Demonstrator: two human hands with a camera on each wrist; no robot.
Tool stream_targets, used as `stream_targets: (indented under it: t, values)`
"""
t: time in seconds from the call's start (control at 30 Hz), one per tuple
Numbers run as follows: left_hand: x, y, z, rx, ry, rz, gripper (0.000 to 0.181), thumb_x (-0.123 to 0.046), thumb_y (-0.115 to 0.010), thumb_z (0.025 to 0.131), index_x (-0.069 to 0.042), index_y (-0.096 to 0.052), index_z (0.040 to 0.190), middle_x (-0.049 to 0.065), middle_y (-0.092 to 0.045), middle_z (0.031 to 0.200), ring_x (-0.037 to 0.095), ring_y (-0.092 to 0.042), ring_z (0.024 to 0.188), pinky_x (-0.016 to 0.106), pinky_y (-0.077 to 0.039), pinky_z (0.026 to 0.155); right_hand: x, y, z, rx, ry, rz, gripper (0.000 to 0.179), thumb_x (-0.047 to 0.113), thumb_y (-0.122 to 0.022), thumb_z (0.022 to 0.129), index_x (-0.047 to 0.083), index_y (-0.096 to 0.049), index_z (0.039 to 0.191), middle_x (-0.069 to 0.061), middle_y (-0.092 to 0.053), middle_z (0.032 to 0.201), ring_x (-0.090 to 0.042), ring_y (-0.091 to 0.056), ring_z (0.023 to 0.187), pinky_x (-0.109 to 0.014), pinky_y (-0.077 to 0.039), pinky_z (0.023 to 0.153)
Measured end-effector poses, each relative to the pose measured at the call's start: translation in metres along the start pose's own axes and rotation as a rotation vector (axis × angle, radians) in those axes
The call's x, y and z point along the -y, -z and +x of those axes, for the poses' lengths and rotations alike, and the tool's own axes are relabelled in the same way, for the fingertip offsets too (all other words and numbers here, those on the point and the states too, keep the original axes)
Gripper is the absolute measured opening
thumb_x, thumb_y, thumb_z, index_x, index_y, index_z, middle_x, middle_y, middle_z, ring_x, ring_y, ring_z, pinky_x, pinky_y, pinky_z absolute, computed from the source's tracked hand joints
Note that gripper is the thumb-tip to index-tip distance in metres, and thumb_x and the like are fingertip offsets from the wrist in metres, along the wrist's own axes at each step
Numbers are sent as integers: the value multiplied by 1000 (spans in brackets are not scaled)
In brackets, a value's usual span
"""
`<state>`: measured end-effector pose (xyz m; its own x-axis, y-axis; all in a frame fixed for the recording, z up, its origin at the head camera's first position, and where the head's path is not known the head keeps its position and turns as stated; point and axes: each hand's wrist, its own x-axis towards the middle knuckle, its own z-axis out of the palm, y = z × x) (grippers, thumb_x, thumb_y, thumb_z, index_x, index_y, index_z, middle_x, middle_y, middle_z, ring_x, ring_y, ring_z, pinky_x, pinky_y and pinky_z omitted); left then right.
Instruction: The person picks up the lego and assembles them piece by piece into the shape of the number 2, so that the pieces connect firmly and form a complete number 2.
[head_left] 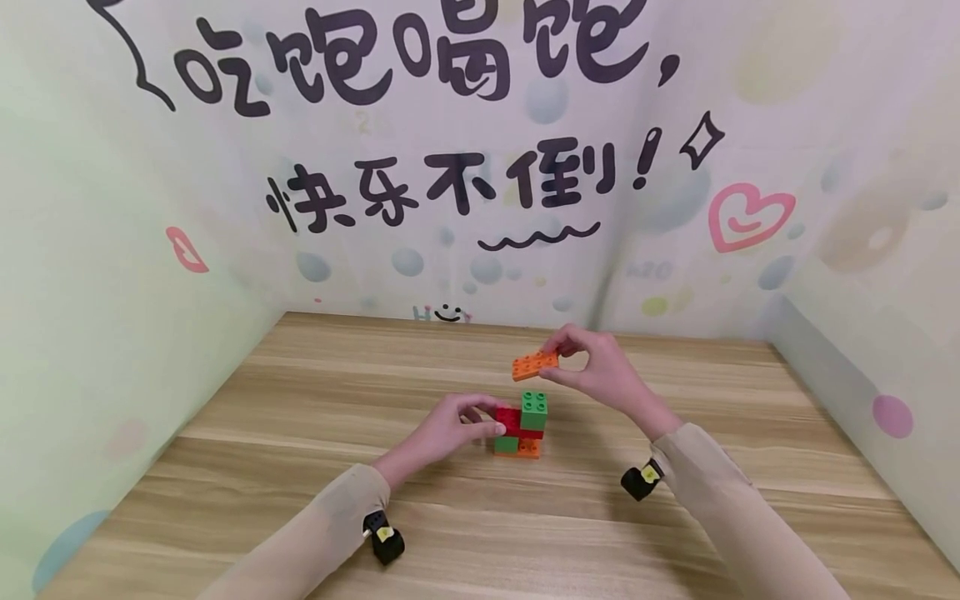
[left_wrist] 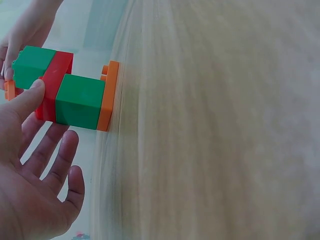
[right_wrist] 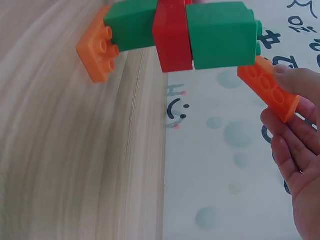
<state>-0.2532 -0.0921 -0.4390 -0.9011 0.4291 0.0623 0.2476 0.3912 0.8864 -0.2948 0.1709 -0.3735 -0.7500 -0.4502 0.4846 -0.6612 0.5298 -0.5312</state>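
Observation:
A small stack of toy building bricks stands on the table. At its base is an orange plate (head_left: 529, 451), then a lower green brick (left_wrist: 80, 101) to one side. Across that lies a flat red brick (right_wrist: 172, 37), and an upper green brick (head_left: 534, 412) sits on its right end. My left hand (head_left: 456, 425) pinches the red brick at its left end, thumb in front, the other fingers spread. Above the stack my right hand (head_left: 606, 372) grips a second orange plate (head_left: 533, 365) by its right end between thumb and fingers. Its studs face up, slightly tilted.
The wood-grain table (head_left: 315, 375) reaches back to a printed wall cloth (head_left: 420, 275) with black lettering. Pale side panels (head_left: 847, 367) border it left and right. Each sleeved wrist carries a small black camera (head_left: 386, 542).

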Motion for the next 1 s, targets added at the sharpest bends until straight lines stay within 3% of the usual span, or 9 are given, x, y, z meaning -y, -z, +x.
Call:
stream_targets:
  t: [0.43, 0.7, 1.0]
  values:
    - [1, 0, 0, 3, -24, 3, 29, -28, -73, 90, -18, -72, 117, 6, -72, 112, 16, -61, 86, 31, -53, 71, 15, -8, -9, -13, -13, 82, 27, 23, -85, 79, 19, -66, 99, 5, -73, 103, -9, -67, 91, -24, -55, 84]
    - [3, -1, 2, -5, -20, 8, 28, -26, -73, 90, -18, -72, 117, 6, -72, 112, 19, -60, 89, 31, -51, 74, 19, -13, -18, -18, -30, 153, 27, 18, -84, 79, 16, -65, 98, 1, -74, 106, -11, -68, 93, -33, -58, 86]
    - [2, -1, 1, -6, -20, 15, 32, -27, -73, 90, -17, -71, 120, 5, -73, 112, 15, -60, 89, 30, -51, 78, 23, -19, -28, 1, -64, 177, 25, 23, -82, 81, 20, -65, 98, 4, -73, 107, -9, -68, 94, -29, -57, 87]
